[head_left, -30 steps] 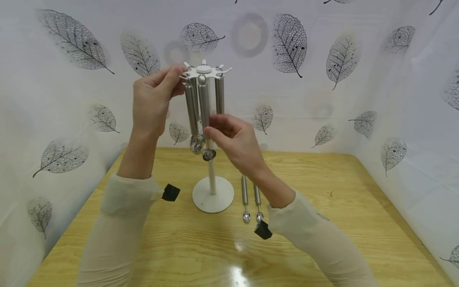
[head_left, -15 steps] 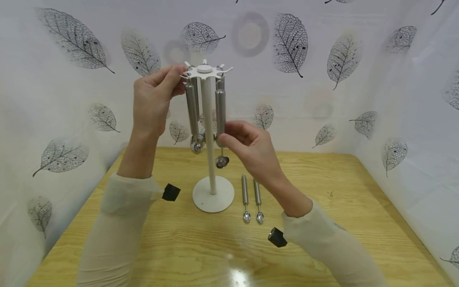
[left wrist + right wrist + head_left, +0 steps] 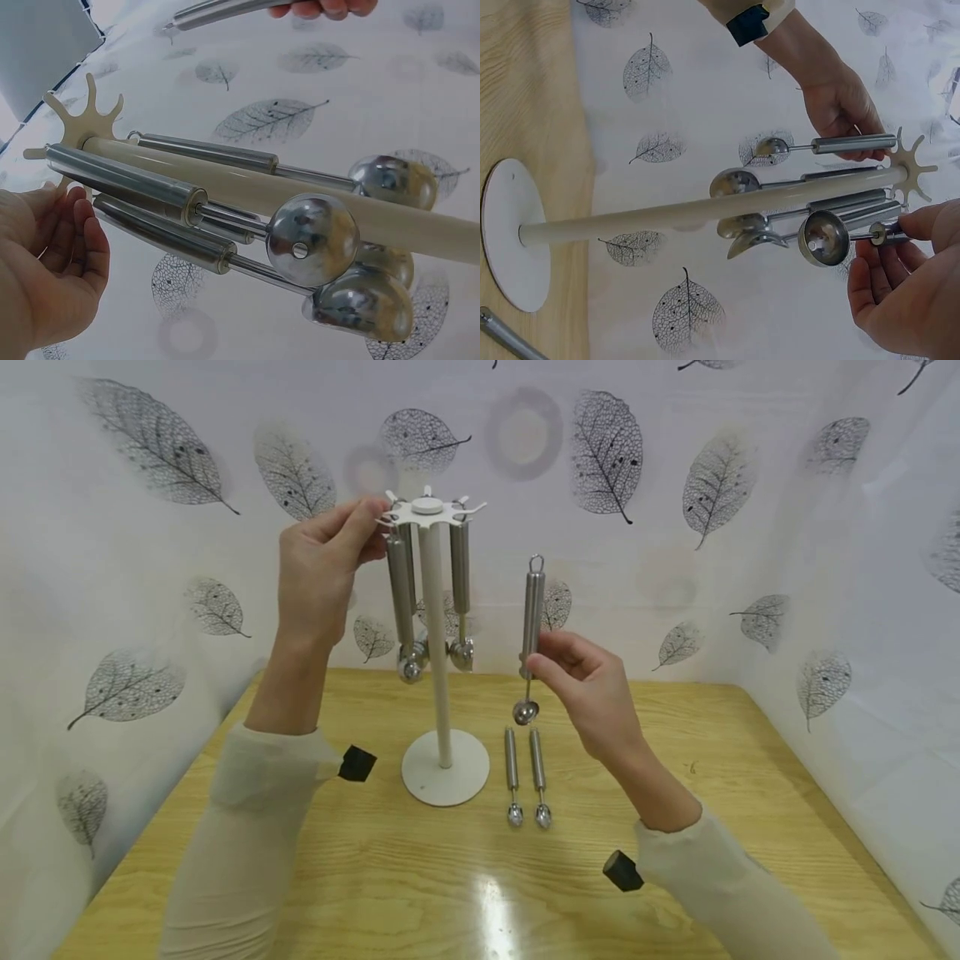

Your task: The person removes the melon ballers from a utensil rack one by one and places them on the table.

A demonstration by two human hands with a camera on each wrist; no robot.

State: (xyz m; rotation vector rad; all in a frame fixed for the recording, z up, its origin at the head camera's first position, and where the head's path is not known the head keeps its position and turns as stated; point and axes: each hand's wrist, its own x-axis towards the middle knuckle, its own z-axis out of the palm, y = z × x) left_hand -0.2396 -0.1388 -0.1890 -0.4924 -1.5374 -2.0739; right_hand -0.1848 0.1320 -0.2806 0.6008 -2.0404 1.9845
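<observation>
A white hanging rack (image 3: pixel 432 635) stands on the table, with a round base and a star-shaped top of hooks. My left hand (image 3: pixel 318 568) pinches the left edge of that top. To the right of the post, my right hand (image 3: pixel 596 693) holds a steel melon baller (image 3: pixel 532 610) by the lower handle, upright, loop up and bowl down. The right wrist view shows its bowl (image 3: pixel 824 238) with a small hole. Several other steel scoops with handles (image 3: pixel 401 585) hang from the rack; their round bowls (image 3: pixel 313 240) bunch together in the left wrist view.
Two more steel melon ballers, one on the left (image 3: pixel 512 760) and one on the right (image 3: pixel 537 760), lie side by side on the wooden table (image 3: pixel 675 860), right of the rack's base (image 3: pixel 420 785). A leaf-patterned curtain (image 3: pixel 480 568) encloses the table.
My right hand has taken the front melon baller off the rack and carried it to the right. The left hand stays at the rack's top.
</observation>
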